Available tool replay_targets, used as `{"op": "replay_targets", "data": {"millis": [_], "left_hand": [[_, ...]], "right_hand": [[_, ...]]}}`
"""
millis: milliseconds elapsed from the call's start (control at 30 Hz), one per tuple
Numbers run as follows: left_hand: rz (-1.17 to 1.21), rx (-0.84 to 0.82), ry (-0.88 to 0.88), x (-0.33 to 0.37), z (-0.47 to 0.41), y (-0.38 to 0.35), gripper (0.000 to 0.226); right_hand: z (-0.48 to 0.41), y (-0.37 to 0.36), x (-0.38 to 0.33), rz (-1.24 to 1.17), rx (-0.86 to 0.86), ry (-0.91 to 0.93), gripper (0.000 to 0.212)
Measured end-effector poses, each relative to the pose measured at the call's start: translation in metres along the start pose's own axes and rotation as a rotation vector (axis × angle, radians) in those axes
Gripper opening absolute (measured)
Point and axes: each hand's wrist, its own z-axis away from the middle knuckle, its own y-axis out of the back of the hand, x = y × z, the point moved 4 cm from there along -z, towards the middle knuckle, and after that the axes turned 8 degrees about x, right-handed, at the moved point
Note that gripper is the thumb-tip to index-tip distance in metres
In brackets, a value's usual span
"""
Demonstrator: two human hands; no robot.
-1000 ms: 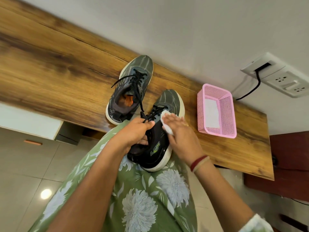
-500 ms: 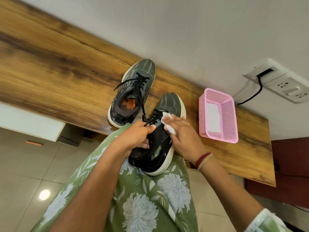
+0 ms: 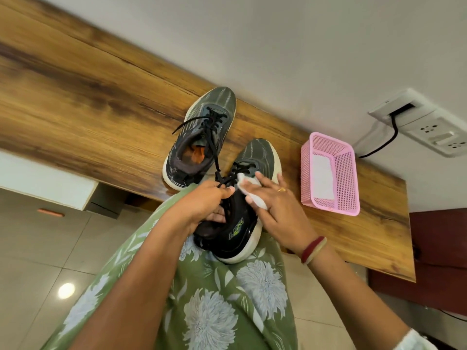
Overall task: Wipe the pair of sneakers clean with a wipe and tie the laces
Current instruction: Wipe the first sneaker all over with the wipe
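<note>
Two dark grey sneakers with white soles and black laces are in view. The far sneaker (image 3: 202, 137) lies on the wooden table (image 3: 88, 102), its laces loose. The near sneaker (image 3: 242, 223) overhangs the table edge above my lap. My left hand (image 3: 207, 205) grips that shoe at its opening, fingers curled over the collar by the laces. My right hand (image 3: 275, 205) presses a white wipe (image 3: 249, 189) against the shoe's right side, near the laces, with its fingers laid flat. Part of the wipe is hidden under my fingers.
A pink mesh basket (image 3: 341, 198) with a white sheet inside stands on the table to the right of the shoes. A white socket strip (image 3: 427, 122) with a black cable hangs on the wall behind it. Tiled floor lies below.
My right hand with the wipe has shifted slightly along the near shoe's side. My left hand keeps its grip on the shoe. The camera view has drifted a little.
</note>
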Motion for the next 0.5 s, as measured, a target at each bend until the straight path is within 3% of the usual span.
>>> {"op": "replay_targets", "data": {"millis": [67, 133, 233, 300, 367, 500], "left_hand": [[-0.011, 0.004, 0.007, -0.001, 0.001, -0.002, 0.019], [-0.009, 0.009, 0.014, -0.002, 0.0, -0.001, 0.014], [0.02, 0.015, 0.018, -0.002, -0.003, 0.004, 0.012], [0.024, 0.001, 0.018, -0.003, -0.003, 0.004, 0.014], [0.021, -0.02, 0.016, -0.002, -0.001, 0.001, 0.014], [0.039, -0.023, 0.026, -0.001, 0.0, 0.002, 0.013]], "right_hand": [[-0.003, 0.003, 0.012, 0.119, 0.022, -0.077, 0.046], [-0.003, 0.0, 0.002, 0.051, 0.027, -0.094, 0.048], [0.004, -0.008, -0.021, -0.217, -0.033, -0.059, 0.051], [0.009, 0.005, -0.02, -0.55, -0.065, -0.238, 0.042], [0.011, 0.024, -0.003, -0.845, 0.077, -0.489, 0.035], [0.005, 0.046, 0.04, -1.01, 0.432, -0.823, 0.025]]}}
